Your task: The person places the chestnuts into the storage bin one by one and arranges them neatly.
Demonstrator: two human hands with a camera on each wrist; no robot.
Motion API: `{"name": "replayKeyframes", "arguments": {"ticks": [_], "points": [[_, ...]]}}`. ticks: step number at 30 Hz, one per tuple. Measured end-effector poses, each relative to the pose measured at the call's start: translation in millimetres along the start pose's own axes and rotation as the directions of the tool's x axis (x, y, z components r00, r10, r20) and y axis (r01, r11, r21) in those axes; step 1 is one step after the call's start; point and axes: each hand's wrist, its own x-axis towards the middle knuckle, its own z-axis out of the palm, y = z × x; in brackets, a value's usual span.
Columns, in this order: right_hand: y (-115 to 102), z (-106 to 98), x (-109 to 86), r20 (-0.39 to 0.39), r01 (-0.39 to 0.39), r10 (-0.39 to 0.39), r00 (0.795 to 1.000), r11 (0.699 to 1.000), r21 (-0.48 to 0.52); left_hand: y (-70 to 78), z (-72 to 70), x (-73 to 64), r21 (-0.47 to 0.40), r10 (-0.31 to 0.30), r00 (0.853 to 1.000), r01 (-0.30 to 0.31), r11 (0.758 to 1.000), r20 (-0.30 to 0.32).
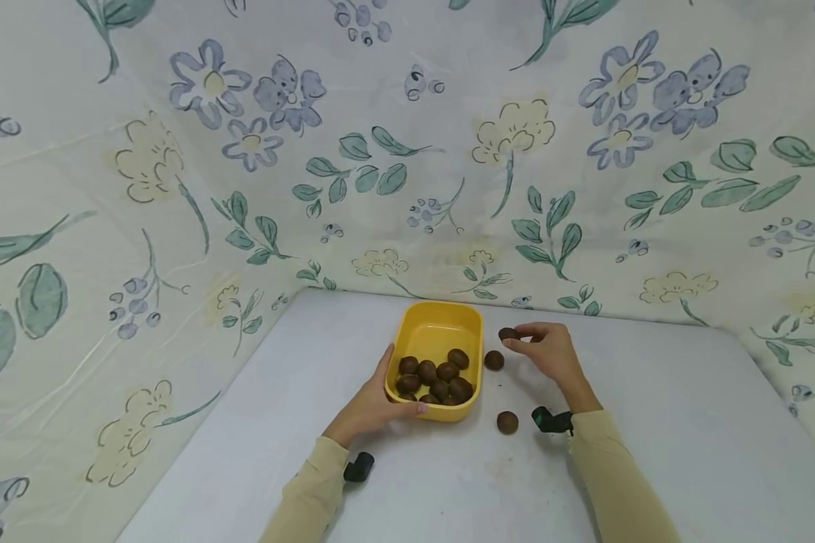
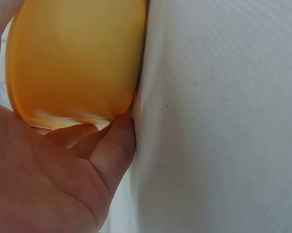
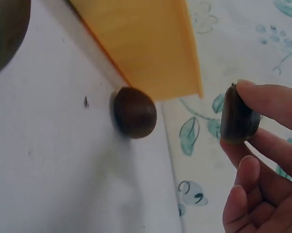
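A yellow plastic tub [image 1: 435, 412] stands on the table with several dark brown chestnuts [image 1: 447, 371] gathered toward its near end. My left hand [image 1: 372, 407] grips its near left corner, thumb at the near wall and fingers along the left side. In the left wrist view, fingertips [image 2: 120, 127] press low against the tub wall [image 2: 77, 63]. Right of the tub, my right hand [image 1: 546, 351] pinches one chestnut [image 3: 239, 116] between thumb and fingers, above the table. Another chestnut [image 1: 494, 360] lies close beside the tub's right wall, and one more chestnut [image 1: 507, 422] lies nearer to me.
The white table [image 1: 244, 452] runs back to a flowered cloth [image 1: 448, 188], which also hangs along the left. Dark camera mounts sit at both wrists, one [image 1: 358, 467] by the left and one [image 1: 552, 420] by the right, close to the nearer loose chestnut.
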Motion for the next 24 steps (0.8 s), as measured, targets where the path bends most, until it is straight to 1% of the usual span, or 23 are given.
{"name": "replayKeyframes", "arguments": {"ticks": [4, 8, 12, 19, 21, 24], "points": [[-9, 3, -5.5, 0.002, 0.037, -0.037, 0.999, 0.999, 0.023, -1.6, 0.2, 1.3, 0.006, 0.005, 1.000, -0.005, 1.000, 0.002], [-21, 7, -10.9, 0.017, 0.040, -0.041, 0.999, 0.999, 0.034, -3.1, 0.2, 2.1, 0.009, 0.003, 1.000, -0.003, 1.000, 0.002], [-32, 12, -17.2, 0.037, 0.066, -0.068, 0.997, 0.997, 0.048, -2.9, -0.1, 1.8, 0.006, 0.003, 1.000, -0.003, 1.000, 0.001], [-47, 25, -29.0, 0.077, 0.163, -0.169, 0.983, 0.984, 0.073, -0.5, -0.7, -0.9, 0.002, 0.010, 1.000, -0.010, 1.000, 0.002], [-50, 30, -32.1, 0.093, 0.176, -0.184, 0.979, 0.981, 0.087, -0.1, -0.6, -1.5, 0.000, 0.015, 1.000, -0.015, 1.000, 0.002], [-53, 37, -36.0, 0.115, 0.175, -0.186, 0.976, 0.980, 0.095, 0.2, -0.8, -1.7, -0.001, 0.019, 1.000, -0.019, 1.000, 0.003]]}}
